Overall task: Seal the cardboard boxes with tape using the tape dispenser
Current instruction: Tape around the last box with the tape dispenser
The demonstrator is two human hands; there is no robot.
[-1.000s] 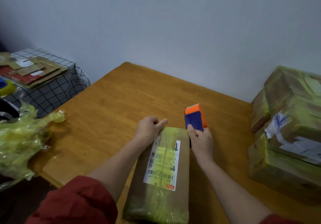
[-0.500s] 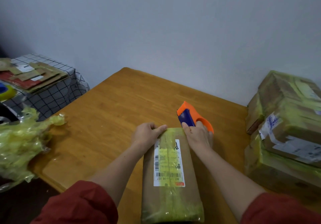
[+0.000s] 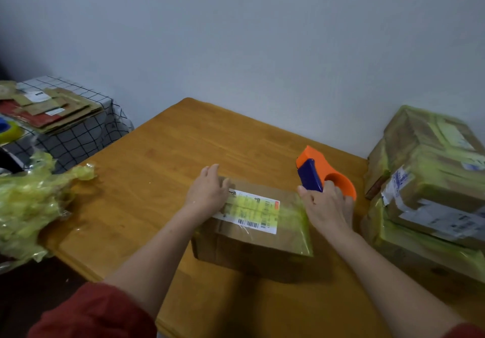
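Wooden table (image 3: 162,154) carries brown cardboard box (image 3: 252,248) at centre, yellow-green tape (image 3: 296,222) across its top, over white label (image 3: 252,211); orange-and-blue tape dispenser (image 3: 322,169) at its right end, right hand (image 3: 328,206) clamped round it; left hand (image 3: 207,190) flat on left end, fingers together.

One wooden table (image 3: 162,159). Near its middle lies one cardboard box (image 3: 252,246), bearing one white shipping label (image 3: 252,211). One orange and blue tape dispenser (image 3: 320,172) is beside it. Two hands are in view: one left hand (image 3: 207,190) and one right hand (image 3: 328,206). At the table's right edge stand taped boxes (image 3: 430,188), three as far as can be told. One heap of yellow-green film (image 3: 29,206) overhangs the left edge. Beyond the far left corner, one checked cloth (image 3: 78,141) carries one pile of flattened cardboard (image 3: 52,112).
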